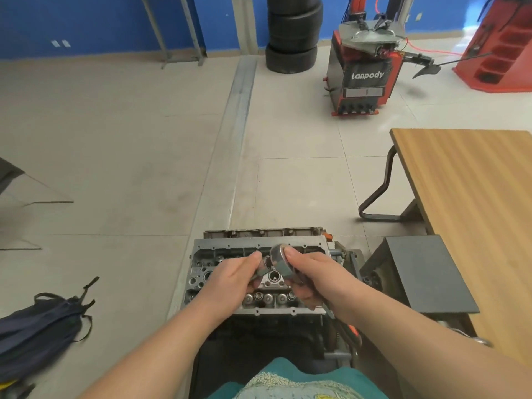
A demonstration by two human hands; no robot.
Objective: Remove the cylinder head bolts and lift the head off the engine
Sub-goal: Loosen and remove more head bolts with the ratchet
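A grey metal cylinder head point(218, 249) sits on top of the engine, low in the middle of the view, with valve buckets and bolt holes showing. Over its centre my right hand point(312, 273) grips a chrome ratchet wrench point(280, 262) by the head, thumb pressed on top; the handle runs back under my wrist to an orange-and-black grip. My left hand point(233, 279) pinches the dark socket piece under the ratchet head. Whatever lies directly beneath both hands is hidden.
A wooden table point(472, 203) with a black metal leg stands at the right, a dark box point(426, 272) beside the engine. A dark blue bag point(40, 326) lies on the floor at left. A tyre stack point(293, 33) and a red tyre machine point(365, 67) stand far back.
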